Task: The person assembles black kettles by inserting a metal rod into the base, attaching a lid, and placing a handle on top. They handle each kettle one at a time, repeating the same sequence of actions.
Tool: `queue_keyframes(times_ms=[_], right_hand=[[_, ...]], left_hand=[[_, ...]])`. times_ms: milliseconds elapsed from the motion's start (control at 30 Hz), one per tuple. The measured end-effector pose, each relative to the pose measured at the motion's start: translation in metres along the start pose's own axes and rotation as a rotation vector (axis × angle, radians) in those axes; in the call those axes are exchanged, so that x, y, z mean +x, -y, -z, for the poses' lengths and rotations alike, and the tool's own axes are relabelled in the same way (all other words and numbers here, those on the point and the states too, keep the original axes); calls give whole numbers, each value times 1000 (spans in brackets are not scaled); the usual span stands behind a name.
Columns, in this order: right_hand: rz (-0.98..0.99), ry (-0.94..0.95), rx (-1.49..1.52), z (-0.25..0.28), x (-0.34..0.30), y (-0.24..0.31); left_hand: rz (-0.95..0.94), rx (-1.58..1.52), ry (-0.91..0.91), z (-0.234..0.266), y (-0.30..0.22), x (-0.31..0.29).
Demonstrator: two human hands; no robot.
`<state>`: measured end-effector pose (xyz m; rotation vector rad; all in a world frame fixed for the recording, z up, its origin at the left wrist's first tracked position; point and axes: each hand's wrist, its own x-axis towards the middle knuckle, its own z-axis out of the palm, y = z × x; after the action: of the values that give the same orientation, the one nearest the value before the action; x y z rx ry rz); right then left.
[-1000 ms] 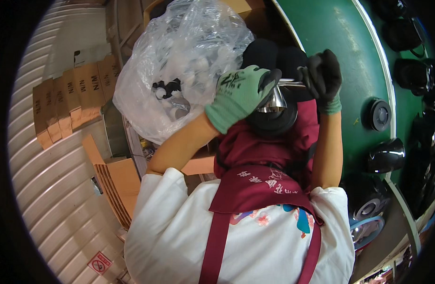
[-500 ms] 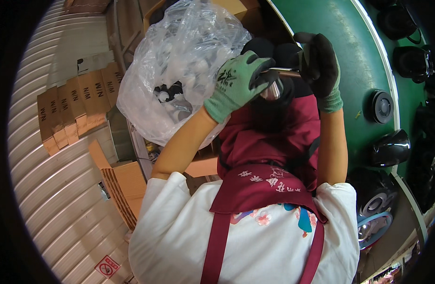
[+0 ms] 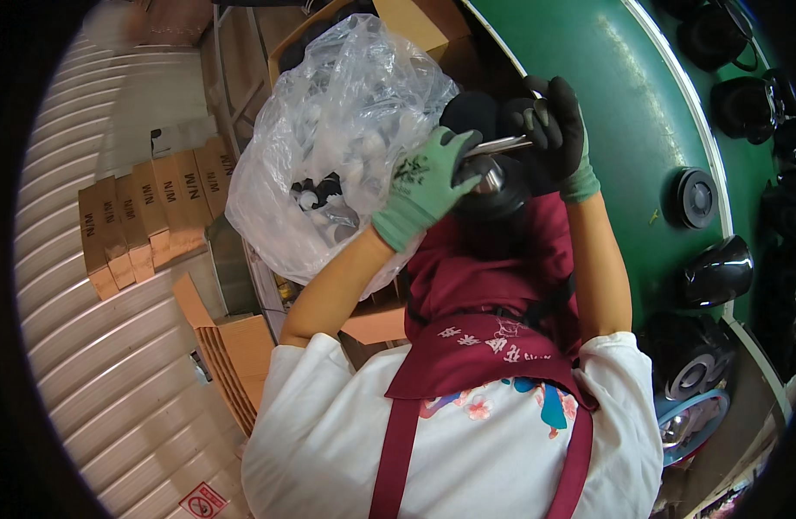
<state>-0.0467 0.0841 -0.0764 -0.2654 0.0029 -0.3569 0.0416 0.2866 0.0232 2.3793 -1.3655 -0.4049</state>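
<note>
My left hand (image 3: 428, 186), in a green glove with dark fingertips, curls round the near side of a black round part with a shiny metal centre (image 3: 493, 179). A slim shiny metal piece (image 3: 503, 145) spans the gap above that part, from the left fingers to the right ones. My right hand (image 3: 558, 130), gloved alike, has its fingers bent round the far end of the metal piece; how it grips there is partly hidden. Beside the left hand stands a big clear plastic bag (image 3: 277, 190) holding white and black small parts (image 3: 329, 186).
To the right runs a green worktable (image 3: 627, 156) with a black round lid (image 3: 696, 197), a glossy black pot-like body (image 3: 718, 271) and several more black vessels (image 3: 744, 108). Flat cartons (image 3: 160, 203) stack at the left. An open cardboard box (image 3: 411, 22) sits behind the bag.
Both hands have shifted slightly left and the right one has come lower. The metal piece now slants up to the right, and more of the black round part shows below it.
</note>
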Motion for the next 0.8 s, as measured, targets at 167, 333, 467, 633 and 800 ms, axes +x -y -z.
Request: queue_keyframes(times_ms=[167,333,467,633,800], right_hand=[[233,21,-549,25,8,-5],[79,154,-427,24,7,-45],[-230,5,-237,-45,-11,-62],[89,85,-936,-106,-68,-86],[263,208,-1380,-111,-90,-58]], left_hand=[[10,143,-7,-6,-14,-10],[41,-56,119,17,4,-24],[263,-700,107,-6,135,-49],[424,-1222,152,-36,117,10],[190,-1110,113,-63,47,61]])
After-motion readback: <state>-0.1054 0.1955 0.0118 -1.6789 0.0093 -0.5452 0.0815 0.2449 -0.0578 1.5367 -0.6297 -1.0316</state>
